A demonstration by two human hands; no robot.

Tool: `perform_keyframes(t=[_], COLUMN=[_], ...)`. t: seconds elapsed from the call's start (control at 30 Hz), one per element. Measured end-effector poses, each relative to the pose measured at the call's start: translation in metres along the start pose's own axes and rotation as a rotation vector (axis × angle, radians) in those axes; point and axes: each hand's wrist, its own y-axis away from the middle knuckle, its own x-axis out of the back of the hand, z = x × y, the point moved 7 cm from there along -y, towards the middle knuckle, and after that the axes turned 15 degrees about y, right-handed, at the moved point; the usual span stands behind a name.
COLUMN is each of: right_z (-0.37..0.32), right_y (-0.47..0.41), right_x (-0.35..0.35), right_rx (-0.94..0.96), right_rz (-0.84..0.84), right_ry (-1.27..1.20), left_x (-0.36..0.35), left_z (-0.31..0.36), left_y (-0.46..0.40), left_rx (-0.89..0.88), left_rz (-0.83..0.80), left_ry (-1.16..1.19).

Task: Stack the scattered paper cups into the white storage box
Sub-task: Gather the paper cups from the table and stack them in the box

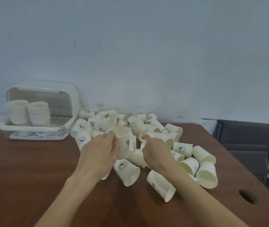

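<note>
I see two bare forearms running up from the bottom edge, no sleeves showing anywhere along them. My left hand [100, 149] and right hand [155, 152] wear no gloves, rings, watch or bands at the wrists.

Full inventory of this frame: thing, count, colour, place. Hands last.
storage box: one, white, lid raised, table's far left.
cup stacks: two, white, upright inside the box.
held cup: one, white with % print, upright, mid-table.
loose cups: dozens, white, mostly lying on their sides, piled from centre to right.
table: one, brown wood, cable hole near right.
seats: dark, far right.
wall: pale blue-grey.
left hand: grips the held cup.
right hand: reaches into the pile.
</note>
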Motion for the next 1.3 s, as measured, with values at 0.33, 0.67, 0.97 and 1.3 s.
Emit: perform_keyframes(t=[0.33, 0.67, 0.97, 1.3], right_z=[0.065, 0.115, 0.134, 0.11], right_y=[-0.006, -0.001, -0.039, -0.092], right_x=[-0.002, -0.016, -0.033, -0.049], right_rx=[-0.109, -0.205, -0.235, -0.181], right_rz=[-0.038, -0.117, -0.108, -0.069], right_ry=[0.009, 0.008, -0.024, -0.075], left_x=[-0.046, -0.075, -0.085, -0.08], left_z=[0.035, 0.044, 0.027, -0.01], left_y=[-0.023, -0.044, -0.092, -0.137], left_rx=[-0.089, -0.048, -0.008, 0.039], left_rz=[-0.003, 0.027, 0.036, 0.135], left_ry=[0.065, 0.145, 0.155, 0.184])
